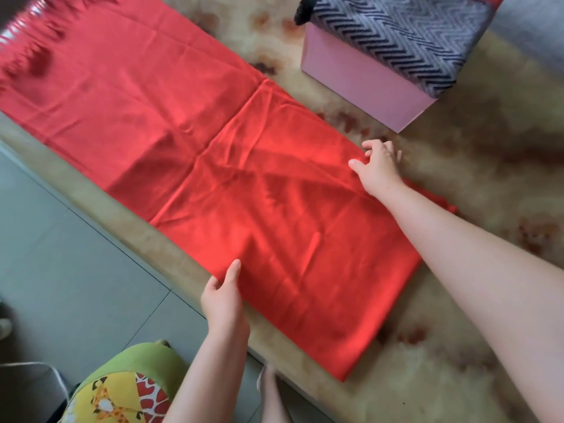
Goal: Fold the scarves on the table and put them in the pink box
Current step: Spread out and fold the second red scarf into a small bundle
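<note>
A long red scarf [189, 123] lies flat across the marbled table, its fringed end at the far left. Its near part is doubled over, a second layer lying on top. My left hand [224, 296] pinches the near edge of that layer at the table's front. My right hand [378, 167] pinches the far edge, thumb on top of the cloth. The pink box [357, 83] stands at the back right, apart from the scarf. A grey and black zigzag scarf [406, 32] lies folded in it and rises above its rim.
The beige marbled table [476, 154] with reddish blotches stretches to the right of the scarf. Its front edge runs diagonally, with grey floor tiles [61, 264] below. My green and yellow patterned clothing [122, 392] shows at the bottom left.
</note>
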